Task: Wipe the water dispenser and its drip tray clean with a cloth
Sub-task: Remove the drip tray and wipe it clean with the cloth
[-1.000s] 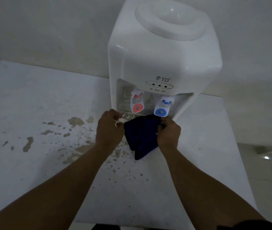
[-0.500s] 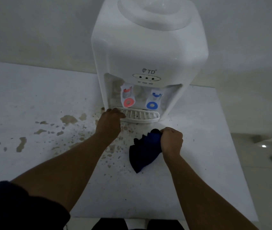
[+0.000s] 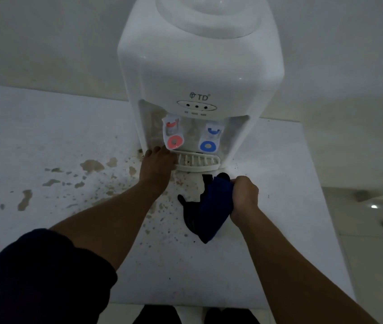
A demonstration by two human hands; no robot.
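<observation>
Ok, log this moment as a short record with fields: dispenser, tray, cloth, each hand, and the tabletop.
dispenser: white water dispenser, upright on the table, red tap left, blue tap right
tray: drip tray at the dispenser's base
cloth: dark blue cloth, bunched, hanging down to the table
left hand: on the tray's left end
right hand: grips the cloth
tabletop: white table with brown stains

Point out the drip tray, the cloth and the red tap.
drip tray [image 3: 197, 162]: head view, on its slotted grille.
cloth [image 3: 214, 206]: head view, on the blue fold.
red tap [image 3: 174, 141]: head view, on its red ring.

Dim, soft picture (edges bowed)
</observation>
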